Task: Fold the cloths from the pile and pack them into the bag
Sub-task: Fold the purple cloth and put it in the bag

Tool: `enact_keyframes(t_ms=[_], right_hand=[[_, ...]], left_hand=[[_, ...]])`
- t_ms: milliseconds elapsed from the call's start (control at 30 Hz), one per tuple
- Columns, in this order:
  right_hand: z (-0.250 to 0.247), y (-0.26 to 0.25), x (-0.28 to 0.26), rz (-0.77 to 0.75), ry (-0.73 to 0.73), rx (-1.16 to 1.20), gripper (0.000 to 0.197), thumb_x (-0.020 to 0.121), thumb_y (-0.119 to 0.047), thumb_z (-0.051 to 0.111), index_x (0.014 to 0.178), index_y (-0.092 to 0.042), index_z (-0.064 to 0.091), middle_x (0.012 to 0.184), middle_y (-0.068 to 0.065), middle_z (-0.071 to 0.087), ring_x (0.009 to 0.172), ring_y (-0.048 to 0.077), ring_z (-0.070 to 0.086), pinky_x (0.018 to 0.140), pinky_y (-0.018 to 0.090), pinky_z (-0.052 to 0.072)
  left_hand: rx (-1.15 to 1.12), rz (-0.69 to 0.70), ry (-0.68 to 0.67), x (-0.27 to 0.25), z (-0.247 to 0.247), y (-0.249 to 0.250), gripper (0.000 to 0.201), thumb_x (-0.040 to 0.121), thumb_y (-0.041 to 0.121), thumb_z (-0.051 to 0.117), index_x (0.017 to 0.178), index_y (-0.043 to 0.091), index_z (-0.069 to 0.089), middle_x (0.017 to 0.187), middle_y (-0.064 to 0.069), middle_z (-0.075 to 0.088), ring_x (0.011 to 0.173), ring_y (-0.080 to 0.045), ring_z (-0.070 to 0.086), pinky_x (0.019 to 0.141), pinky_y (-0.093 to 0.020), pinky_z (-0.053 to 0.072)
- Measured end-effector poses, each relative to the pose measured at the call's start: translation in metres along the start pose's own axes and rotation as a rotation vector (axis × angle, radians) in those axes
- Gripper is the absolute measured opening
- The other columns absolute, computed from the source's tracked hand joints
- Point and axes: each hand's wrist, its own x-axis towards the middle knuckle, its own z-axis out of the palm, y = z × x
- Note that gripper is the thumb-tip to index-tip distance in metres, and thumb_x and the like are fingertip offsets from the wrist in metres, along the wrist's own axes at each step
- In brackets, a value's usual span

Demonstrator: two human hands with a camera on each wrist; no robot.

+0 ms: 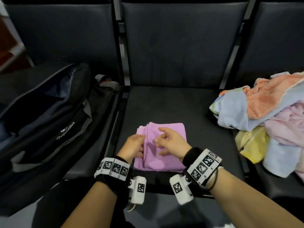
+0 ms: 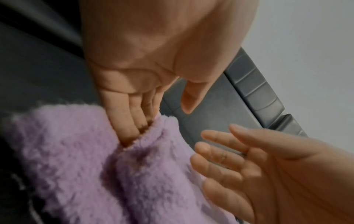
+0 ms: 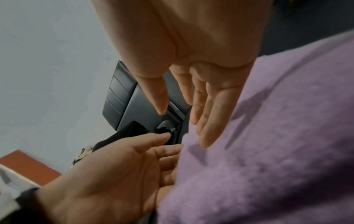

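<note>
Here, cloth (image 1: 166,145) under left grip (image 1: 134,148) (fingers tucked).

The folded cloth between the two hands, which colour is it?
The folded cloth is plain light purple, without pattern; the head view shows it best.

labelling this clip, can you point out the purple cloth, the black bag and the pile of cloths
purple cloth (image 1: 171,129): head view, bare far right part of the folded cloth.
black bag (image 1: 49,119): head view, side panel above the white lettering.
pile of cloths (image 1: 266,102): head view, the orange cloth on top.
</note>
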Motion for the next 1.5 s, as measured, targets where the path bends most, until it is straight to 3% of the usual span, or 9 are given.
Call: enact_keyframes(t_ms=[167,267,467,700,833,933,1100,1300,1500], right_hand=[[-0.029,0.023,-0.008,-0.037,0.053,-0.077,0.043,0.089,0.001,0.060,0.129,-0.012,0.057,0.094,0.010,0.058,0.082,0.020,0.059,0.070,0.042,0.061],[-0.042,0.028,-0.017,-0.081,0.072,-0.143,0.036,0.086,0.003,0.059,0.118,-0.012,0.064,0.087,0.008,0.064,0.077,0.020,0.061,0.069,0.041,0.062],[-0.044,0.031,-0.030,-0.299,0.089,-0.319,0.035,0.085,-0.001,0.062,0.104,-0.029,0.069,0.091,-0.006,0.071,0.078,0.018,0.066,0.078,0.027,0.056],[-0.037,0.046,-0.039,-0.401,-0.079,-0.777,0.028,0.085,-0.007,0.063,0.111,-0.014,0.073,0.109,0.000,0.066,0.101,0.015,0.062,0.096,0.027,0.047],[-0.034,0.048,-0.042,-0.454,-0.099,-0.932,0.033,0.084,-0.019,0.063,0.116,-0.021,0.071,0.116,-0.004,0.062,0.109,0.018,0.054,0.101,0.028,0.041],[-0.030,0.049,-0.042,-0.536,-0.120,-1.073,0.035,0.080,-0.023,0.061,0.114,-0.026,0.068,0.113,-0.005,0.057,0.103,0.021,0.049,0.093,0.032,0.042],[-0.024,0.067,-0.043,-0.550,-0.083,-1.283,0.047,0.065,-0.013,0.063,0.110,-0.028,0.059,0.111,-0.004,0.055,0.098,0.024,0.053,0.076,0.032,0.042],[-0.027,0.065,-0.033,-0.481,0.027,-1.028,0.036,0.072,0.002,0.055,0.102,-0.015,0.066,0.101,0.004,0.064,0.095,0.029,0.057,0.082,0.036,0.049],[-0.047,0.044,-0.037,-0.395,0.160,-0.633,0.029,0.076,-0.001,0.063,0.101,-0.013,0.071,0.093,0.001,0.070,0.085,0.016,0.063,0.080,0.025,0.050]], left_hand=[[0.096,0.110,0.027,0.001,0.006,-0.008,0.049,0.086,-0.006,0.067,0.127,0.014,0.048,0.088,-0.004,0.060,0.076,-0.013,0.061,0.058,-0.018,0.050],[0.212,0.172,0.067,-0.002,0.010,-0.007,0.054,0.081,-0.013,0.065,0.127,0.013,0.052,0.088,-0.008,0.059,0.077,-0.020,0.057,0.066,-0.027,0.049],[0.211,0.245,0.130,-0.003,-0.009,-0.003,0.051,0.080,-0.018,0.057,0.114,0.019,0.056,0.074,0.000,0.062,0.054,-0.003,0.060,0.049,-0.016,0.046],[0.438,0.159,0.262,-0.001,-0.015,-0.016,0.052,0.081,-0.008,0.055,0.129,0.014,0.056,0.094,-0.009,0.065,0.093,-0.028,0.064,0.088,-0.034,0.052],[0.637,0.306,0.391,-0.007,-0.013,-0.013,0.047,0.077,-0.004,0.055,0.115,0.020,0.065,0.109,-0.005,0.055,0.102,-0.028,0.059,0.093,-0.038,0.051],[0.748,0.498,0.270,-0.016,-0.004,-0.013,0.041,0.074,-0.007,0.055,0.099,0.019,0.073,0.104,0.001,0.060,0.101,-0.025,0.060,0.093,-0.040,0.050],[1.042,0.433,0.022,-0.025,0.020,-0.024,0.035,0.080,0.024,0.061,0.112,0.036,0.068,0.123,0.013,0.055,0.120,-0.017,0.046,0.103,-0.035,0.035],[1.252,0.391,0.050,-0.027,0.033,-0.028,0.066,0.062,0.077,0.051,0.115,0.039,0.061,0.118,0.013,0.050,0.115,-0.017,0.046,0.103,-0.039,0.036],[1.362,0.510,0.191,-0.021,0.036,-0.028,0.027,0.084,0.031,0.057,0.111,0.025,0.057,0.111,0.002,0.057,0.106,-0.025,0.056,0.084,-0.036,0.040]])
